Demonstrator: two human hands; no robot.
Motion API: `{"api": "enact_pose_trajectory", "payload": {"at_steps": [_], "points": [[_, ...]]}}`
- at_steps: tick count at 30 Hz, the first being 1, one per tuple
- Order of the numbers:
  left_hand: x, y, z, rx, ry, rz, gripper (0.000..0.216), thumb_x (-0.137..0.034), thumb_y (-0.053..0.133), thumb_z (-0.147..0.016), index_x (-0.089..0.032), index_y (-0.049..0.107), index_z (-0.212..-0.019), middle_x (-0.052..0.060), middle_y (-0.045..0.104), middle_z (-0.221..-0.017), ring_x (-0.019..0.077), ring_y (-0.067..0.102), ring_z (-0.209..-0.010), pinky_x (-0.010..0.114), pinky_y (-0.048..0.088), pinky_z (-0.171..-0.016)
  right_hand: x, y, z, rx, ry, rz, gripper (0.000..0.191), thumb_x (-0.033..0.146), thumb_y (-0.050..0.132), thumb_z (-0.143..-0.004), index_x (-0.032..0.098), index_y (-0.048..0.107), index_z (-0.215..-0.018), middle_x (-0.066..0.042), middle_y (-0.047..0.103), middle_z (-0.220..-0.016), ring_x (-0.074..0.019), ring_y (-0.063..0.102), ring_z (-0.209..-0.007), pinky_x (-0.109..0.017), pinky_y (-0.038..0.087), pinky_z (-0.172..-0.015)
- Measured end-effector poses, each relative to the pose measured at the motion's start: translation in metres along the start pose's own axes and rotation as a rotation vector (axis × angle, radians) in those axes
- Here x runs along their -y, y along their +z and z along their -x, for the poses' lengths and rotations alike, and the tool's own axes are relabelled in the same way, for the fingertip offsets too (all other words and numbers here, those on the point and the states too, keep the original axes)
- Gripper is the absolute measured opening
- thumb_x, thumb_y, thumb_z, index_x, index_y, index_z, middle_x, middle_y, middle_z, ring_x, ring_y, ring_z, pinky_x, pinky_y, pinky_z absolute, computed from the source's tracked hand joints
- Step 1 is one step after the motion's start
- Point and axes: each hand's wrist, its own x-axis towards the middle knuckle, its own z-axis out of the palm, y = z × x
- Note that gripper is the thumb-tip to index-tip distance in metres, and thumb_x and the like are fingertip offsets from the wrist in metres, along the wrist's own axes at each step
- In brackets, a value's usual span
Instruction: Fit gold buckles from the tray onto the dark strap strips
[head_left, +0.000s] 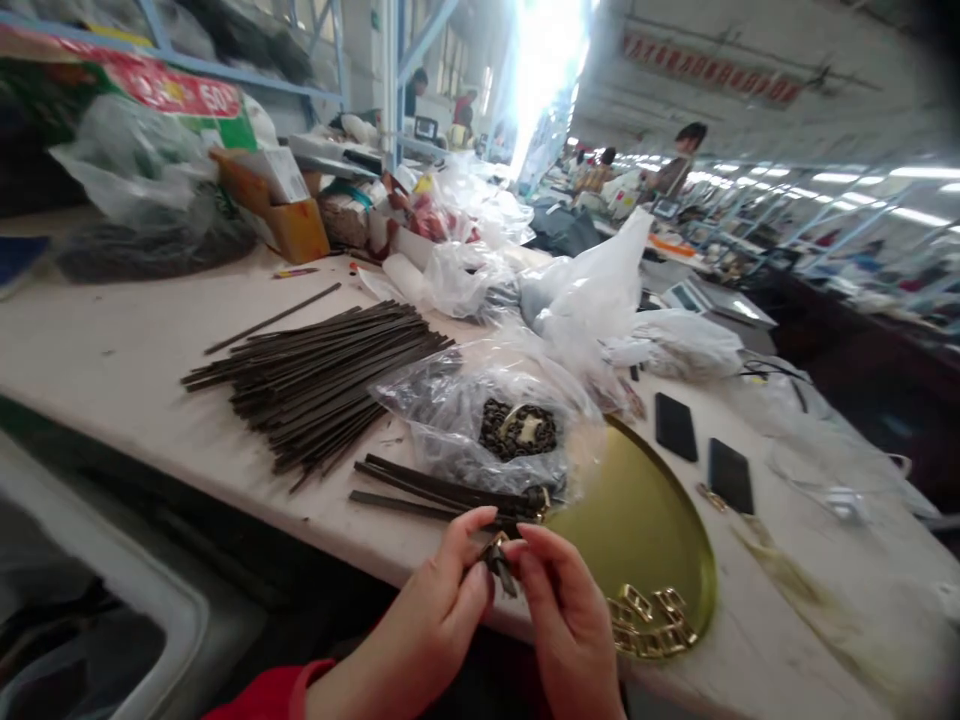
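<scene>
Close to the table's front edge, my left hand [439, 605] and my right hand [566, 605] meet, fingers closed on a dark strap [501, 570] with a small gold buckle [494, 545]. The strap's short end sticks out between the hands; the rest is hidden. Just behind them lie several dark straps [450, 485] with gold metal at their right end. An open clear plastic bag [435, 400] holds many small dark pieces [517, 430]. To the right, a round gold tray [630, 500] carries several gold rectangular buckles [652, 620] near its front rim.
A large pile of dark strips [322, 370] lies on the table [112, 350] at left. Two phones [730, 475] rest right of the tray. Plastic bags [592, 290] and boxes [292, 215] crowd the back. A person [675, 165] stands far off.
</scene>
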Motion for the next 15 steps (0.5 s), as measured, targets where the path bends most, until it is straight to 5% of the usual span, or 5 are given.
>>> {"api": "enact_pose_trajectory", "payload": {"at_steps": [3,8,15], "points": [[0.001,0.001,0.0,0.081,0.016,-0.041,0.044,-0.023,0.035,-0.086,-0.019,0.031,-0.13,0.003,0.064,-0.086,0.0145,0.057,-0.067,0.027,0.045,-0.067,0.003,-0.003,-0.005,0.072,0.263,-0.312,0.033,0.035,0.063,-0.075,0.025,0.055,-0.106,0.002,0.058,-0.074,-0.0122,0.057,-0.066,-0.023,0.048,-0.062],[-0.006,0.005,0.002,0.147,0.025,-0.093,0.048,-0.023,0.036,-0.084,-0.018,0.029,-0.131,0.003,0.064,-0.089,0.0155,0.058,-0.077,0.027,0.044,-0.075,-0.001,-0.011,0.0,0.418,0.525,-0.731,0.035,0.036,0.063,-0.076,0.018,0.061,-0.105,0.001,0.059,-0.071,-0.0096,0.053,-0.062,-0.022,0.043,-0.063],[-0.002,0.007,0.001,0.088,-0.064,-0.291,0.055,-0.029,0.041,-0.08,-0.011,0.026,-0.13,-0.007,0.05,-0.056,0.0128,0.049,-0.05,0.023,0.039,-0.051,-0.001,-0.017,0.015,0.246,0.407,-0.586,0.033,0.038,0.071,-0.067,0.02,0.067,-0.094,-0.001,0.065,-0.084,-0.0123,0.055,-0.075,-0.025,0.042,-0.073]]}}
